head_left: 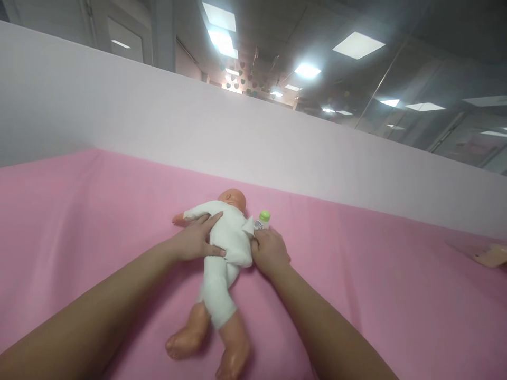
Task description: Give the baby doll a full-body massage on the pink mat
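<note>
A baby doll [222, 274] in a white bodysuit lies on its back on the pink cloth [99, 211], head toward the far wall, bare legs toward me. My left hand [196, 240] rests flat on the doll's side and chest, fingers spread over the white suit. My right hand [269, 250] pinches the edge of the white suit at the doll's other side. A small bottle with a green cap [263, 219] stands just beyond my right hand, beside the doll's shoulder.
A pale partition wall [277, 148] runs along the far edge of the pink surface. At the right edge, another person's hand [493, 256] rests on the cloth. Pink cloth stretches wide to the left and right of the doll.
</note>
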Demonstrator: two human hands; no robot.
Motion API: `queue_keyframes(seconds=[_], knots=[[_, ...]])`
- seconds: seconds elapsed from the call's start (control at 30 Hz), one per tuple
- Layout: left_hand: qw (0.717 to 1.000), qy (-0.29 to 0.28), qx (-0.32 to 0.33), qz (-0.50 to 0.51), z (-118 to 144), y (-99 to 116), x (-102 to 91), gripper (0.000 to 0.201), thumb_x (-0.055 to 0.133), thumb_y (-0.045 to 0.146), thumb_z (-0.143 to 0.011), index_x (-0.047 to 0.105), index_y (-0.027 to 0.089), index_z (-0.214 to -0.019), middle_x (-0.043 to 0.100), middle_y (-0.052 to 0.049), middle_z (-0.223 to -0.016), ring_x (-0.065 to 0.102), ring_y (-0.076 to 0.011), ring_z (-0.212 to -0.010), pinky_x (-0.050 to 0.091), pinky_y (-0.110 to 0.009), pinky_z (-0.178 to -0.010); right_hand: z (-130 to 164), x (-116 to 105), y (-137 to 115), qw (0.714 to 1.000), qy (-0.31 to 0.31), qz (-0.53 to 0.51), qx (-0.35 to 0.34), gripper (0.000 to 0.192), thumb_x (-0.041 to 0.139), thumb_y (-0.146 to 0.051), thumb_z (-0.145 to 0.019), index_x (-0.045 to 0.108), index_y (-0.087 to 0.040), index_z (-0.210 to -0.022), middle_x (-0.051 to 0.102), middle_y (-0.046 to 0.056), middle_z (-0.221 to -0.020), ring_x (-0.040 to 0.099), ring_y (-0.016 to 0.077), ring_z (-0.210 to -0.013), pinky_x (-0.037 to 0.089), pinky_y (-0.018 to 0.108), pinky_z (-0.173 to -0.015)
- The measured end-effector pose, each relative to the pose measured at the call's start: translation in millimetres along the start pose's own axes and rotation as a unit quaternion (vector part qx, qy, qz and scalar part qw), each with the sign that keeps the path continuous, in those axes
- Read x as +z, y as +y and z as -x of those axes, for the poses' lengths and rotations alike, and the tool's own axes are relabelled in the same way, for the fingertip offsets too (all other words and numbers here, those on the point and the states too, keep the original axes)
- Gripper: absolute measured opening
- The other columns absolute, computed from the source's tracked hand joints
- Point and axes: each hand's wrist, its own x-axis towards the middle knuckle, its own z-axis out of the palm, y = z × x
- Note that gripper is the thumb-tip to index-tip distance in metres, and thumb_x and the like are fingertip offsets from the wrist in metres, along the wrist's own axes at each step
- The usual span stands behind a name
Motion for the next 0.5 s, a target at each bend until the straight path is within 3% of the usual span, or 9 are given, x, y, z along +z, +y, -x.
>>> queue_keyframes(seconds=[0.07, 0.13, 0.23, 0.37, 0.43, 0.5], knots=[[1.000, 0.008, -0.004, -0.017, -4.5, -12.9, 5.0, 0.120, 0.072, 0.070, -0.070, 0.016, 0.020, -0.164, 0.029, -0.020, -0.164, 0.023, -0.0446, -0.151, 0.033, -0.055, -0.116, 4.9, 0.2, -3.5, 0.997, -0.015, -0.069, -0.018, 0.031, 0.042, -0.034, -0.102, 0.069, -0.020, -0.105, 0.073, 0.009, -0.103, 0.063, 0.0254, -0.097, 0.043, 0.038, -0.087], [0.999, 0.011, -0.011, -0.037, -7.5, -21.3, 9.5, 0.119, 0.073, 0.067, -0.070, 0.018, 0.019, -0.164, 0.033, -0.021, -0.162, 0.025, -0.0456, -0.151, 0.031, -0.058, -0.117, 10.6, 2.3, -6.6, 0.990, -0.023, -0.134, -0.044, 0.041, 0.045, -0.046, -0.101, 0.061, -0.023, -0.131, 0.069, 0.010, -0.125, 0.060, 0.0276, -0.116, 0.043, 0.042, -0.098], [0.999, 0.021, -0.014, -0.028, -7.8, -24.3, 11.5, 0.119, 0.074, 0.066, -0.069, 0.020, 0.018, -0.164, 0.039, -0.020, -0.159, 0.030, -0.0455, -0.148, 0.033, -0.058, -0.116, 18.1, 7.6, -12.3, 0.980, -0.053, -0.178, -0.077, 0.073, 0.060, -0.055, -0.092, 0.037, -0.027, -0.155, 0.045, 0.009, -0.157, 0.036, 0.0315, -0.146, 0.031, 0.050, -0.117], [0.996, -0.009, 0.032, 0.085, -3.4, -21.5, 11.0, 0.113, 0.073, 0.059, -0.075, 0.017, 0.018, -0.164, 0.048, -0.019, -0.154, 0.050, -0.0414, -0.137, 0.048, -0.049, -0.104, 22.6, 12.6, -20.8, 0.972, -0.109, -0.201, -0.056, 0.102, 0.071, -0.061, -0.082, 0.016, -0.029, -0.163, 0.018, 0.009, -0.169, 0.013, 0.0354, -0.156, 0.024, 0.058, -0.121], [0.996, -0.013, 0.031, 0.083, -2.0, -23.8, 14.7, 0.115, 0.072, 0.062, -0.076, 0.013, 0.019, -0.165, 0.047, -0.019, -0.155, 0.045, -0.0432, -0.140, 0.044, -0.053, -0.108, 22.9, 13.3, -23.3, 0.969, -0.118, -0.213, -0.042, 0.108, 0.074, -0.060, -0.079, 0.013, -0.031, -0.163, 0.014, 0.009, -0.170, 0.011, 0.0365, -0.156, 0.025, 0.060, -0.120], [0.999, 0.012, 0.025, 0.024, -2.5, -29.1, 20.2, 0.125, 0.072, 0.070, -0.072, 0.008, 0.016, -0.165, 0.043, -0.023, -0.157, 0.032, -0.0489, -0.146, 0.031, -0.064, -0.114, 22.6, 13.2, -23.7, 0.967, -0.120, -0.224, -0.034, 0.109, 0.077, -0.057, -0.077, 0.013, -0.033, -0.163, 0.014, 0.009, -0.170, 0.012, 0.0368, -0.156, 0.026, 0.060, -0.120]])
